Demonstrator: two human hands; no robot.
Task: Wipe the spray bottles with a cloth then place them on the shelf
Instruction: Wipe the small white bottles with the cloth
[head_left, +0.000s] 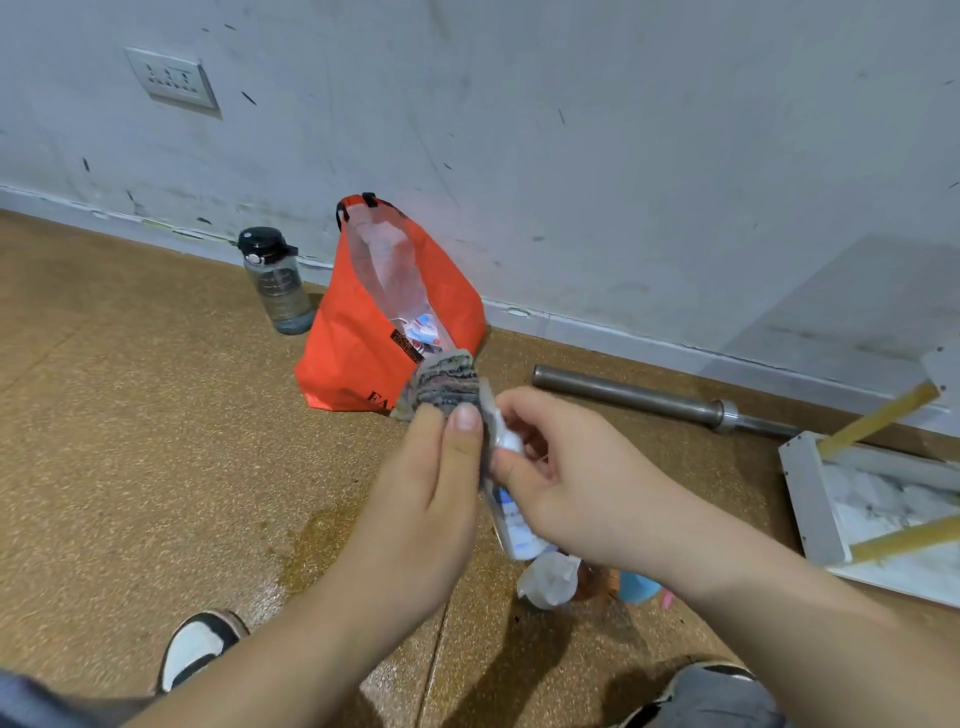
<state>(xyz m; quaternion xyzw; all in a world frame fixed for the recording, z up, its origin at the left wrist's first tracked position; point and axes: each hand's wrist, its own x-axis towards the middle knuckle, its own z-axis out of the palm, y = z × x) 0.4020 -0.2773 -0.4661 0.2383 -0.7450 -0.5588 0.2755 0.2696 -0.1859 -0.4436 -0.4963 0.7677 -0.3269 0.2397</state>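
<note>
Now your left hand (431, 493) pinches the cloth (447, 384) between thumb and fingers, and the striped cloth sticks up above your thumb. Your right hand (561, 483) is curled round the top part of a small spray bottle (514, 525). You hold both up in the air over the floor (156, 415). Your hands are very close; I cannot tell if they touch.

The bottle sits right between your hands. Its long way runs from its top, by your right thumb, down and toward you to its flat bottom, which pokes out under your right hand. The cloth is just left of the bottle's top and seems to touch it. So I think the cloth hand is the one to move: slide it down the bottle's side, top to bottom, while the right hand holds tight. The lower part with the blue label looks bare, so that part likely needs the wipe.

Under your right wrist, more small bottles (550, 579) lie on the floor. Farther out, an orange bag (363, 343) stands by the wall edge of the floor, with a water bottle (275, 280) just to its left. A metal bar (649, 400) lies along the wall. At the right edge is a white frame (808, 499) with yellow sticks; I cannot tell if it is the shelf.
</note>
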